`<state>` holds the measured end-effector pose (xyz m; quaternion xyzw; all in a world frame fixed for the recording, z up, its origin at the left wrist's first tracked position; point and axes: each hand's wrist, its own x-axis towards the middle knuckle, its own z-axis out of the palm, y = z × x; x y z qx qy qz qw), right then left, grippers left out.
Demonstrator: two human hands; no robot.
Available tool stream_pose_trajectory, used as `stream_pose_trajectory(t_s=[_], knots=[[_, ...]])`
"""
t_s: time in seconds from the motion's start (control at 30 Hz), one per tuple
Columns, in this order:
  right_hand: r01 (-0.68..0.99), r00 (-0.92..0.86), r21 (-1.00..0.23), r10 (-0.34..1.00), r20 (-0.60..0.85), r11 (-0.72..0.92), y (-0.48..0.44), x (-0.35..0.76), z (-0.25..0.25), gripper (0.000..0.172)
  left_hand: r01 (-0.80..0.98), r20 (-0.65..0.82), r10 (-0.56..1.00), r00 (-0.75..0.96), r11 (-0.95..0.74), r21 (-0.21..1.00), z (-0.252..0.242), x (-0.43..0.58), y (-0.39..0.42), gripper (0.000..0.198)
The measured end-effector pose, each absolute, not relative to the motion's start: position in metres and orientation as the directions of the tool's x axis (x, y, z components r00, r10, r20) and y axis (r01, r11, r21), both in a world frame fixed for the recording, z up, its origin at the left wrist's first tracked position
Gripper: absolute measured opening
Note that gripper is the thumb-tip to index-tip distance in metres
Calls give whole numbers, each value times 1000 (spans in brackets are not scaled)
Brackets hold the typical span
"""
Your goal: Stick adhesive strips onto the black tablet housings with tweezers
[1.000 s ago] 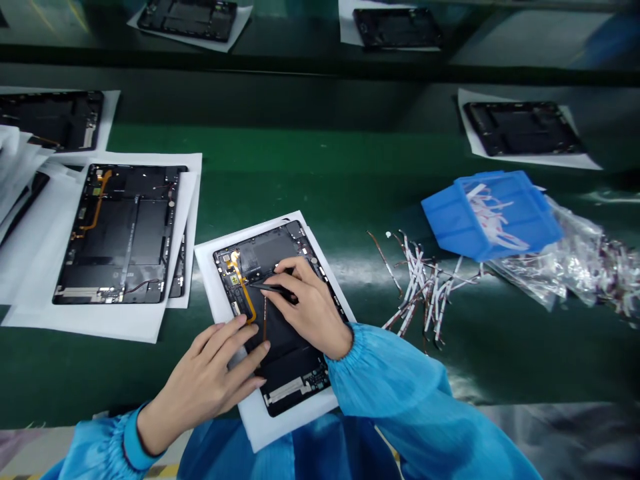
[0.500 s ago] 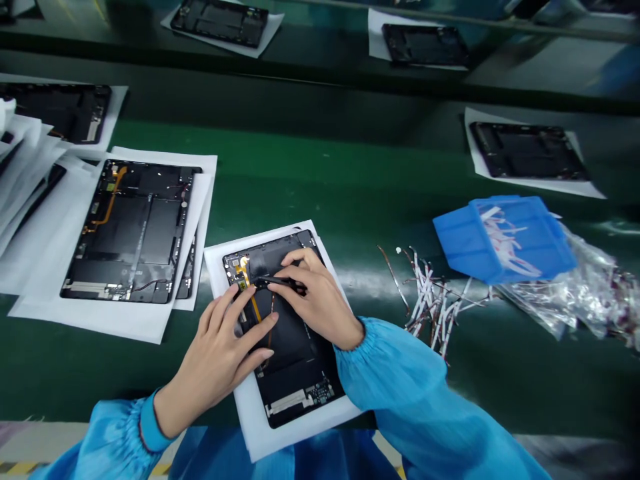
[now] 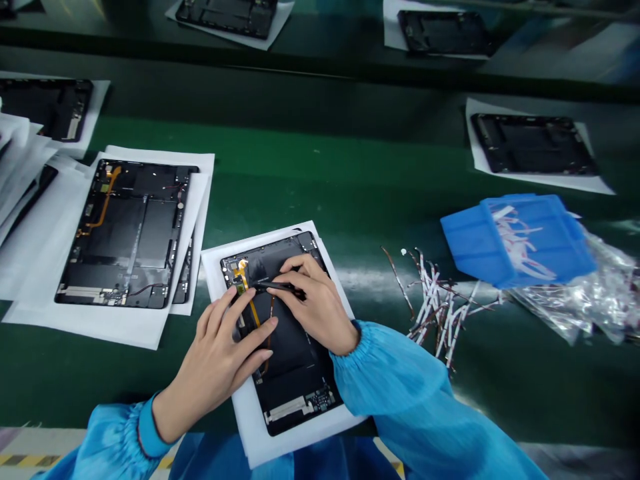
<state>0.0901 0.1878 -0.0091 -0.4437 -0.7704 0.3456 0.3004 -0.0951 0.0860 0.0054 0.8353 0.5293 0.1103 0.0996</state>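
In front of me an open tablet housing (image 3: 295, 363) lies tilted on white foam sheets (image 3: 250, 440) at the table's front edge. An orange flex cable (image 3: 254, 310) runs along its left side. My left hand (image 3: 220, 347) rests over that side, fingers spread, fingertips touching the housing near the cable. Between the thumb and fingers of my right hand (image 3: 317, 303) is a pair of black tweezers (image 3: 275, 285). Their tips point left, to the upper part of the orange cable, close to my left index finger. A thin brown cable (image 3: 271, 340) lies partly under my left fingers.
To the left, another tablet housing (image 3: 127, 233) lies on white sheets. Thin white-and-brown strips (image 3: 440, 310) are heaped on the right, near a blue bin (image 3: 565, 240) and clear plastic bags (image 3: 575, 300). Further housings on sheets, one a black housing (image 3: 535, 143), sit toward the back.
The view has shifted slightly. Both hands stay almost in place over the housing, with the tweezers' tips still beside the orange cable.
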Motion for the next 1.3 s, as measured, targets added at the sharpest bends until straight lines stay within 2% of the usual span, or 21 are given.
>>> stream_pose_trajectory(t_s=[0.17,0.33,0.5,0.63,0.77,0.93,1.03,1.13,1.23,1.3], knots=[[482,-431,-794,889,155,372,187,90,-10,2,865,90,912,400,-408,292,5,-93,86,35],[428,-393,-846,909,141,317,189,91,-11,14,874,83,921,381,-388,292,4,-93,87,35],[322,-286,-901,937,200,291,191,91,-12,8,906,88,946,312,-324,274,7,-88,96,35],[286,-262,-909,937,230,303,192,91,-12,8,907,38,973,227,-225,356,13,-79,108,31],[282,-268,-917,941,208,283,192,92,-9,8,884,-50,976,210,-168,435,17,-76,123,50],[290,-268,-920,945,187,265,193,92,-10,6,868,-54,987,153,-108,484,15,-84,148,60],[284,-251,-926,951,179,249,195,90,-11,6,859,-60,994,95,-51,510,12,-86,159,58],[283,-218,-928,959,182,241,193,91,-4,17,858,-36,997,73,-44,512,7,-85,162,50],[373,-350,-855,908,230,360,181,101,10,32,864,51,994,93,-106,493,1,-84,160,49],[462,-528,-723,814,241,514,168,110,18,40,846,103,990,99,-138,515,-2,-85,158,53]])
